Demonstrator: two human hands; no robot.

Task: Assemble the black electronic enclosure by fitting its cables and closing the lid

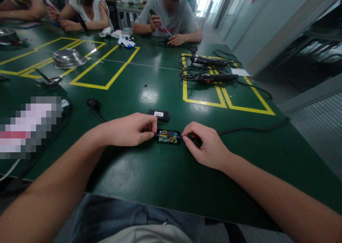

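A small black case with an exposed circuit board [169, 137] lies on the green table, its copper coils and coloured wires showing. At the case's left end, my left hand [136, 130] is closed in a pinch on the black power cord, mostly hidden by the fingers. My right hand [204, 143] pinches the black cord [240, 130] where it enters the right end. Just behind the case rests a ribbed black cover [159, 115] with a white label. The cord's round plug [93, 103] lies beyond my left forearm.
Two black corded electric screwdrivers [217, 78] and tangled cables lie inside yellow tape at the back right. A metal bowl [70, 58] and white-and-blue gloves [126, 42] are at the back left. Across the table a person [171, 19] holds a tool; others sit further left.
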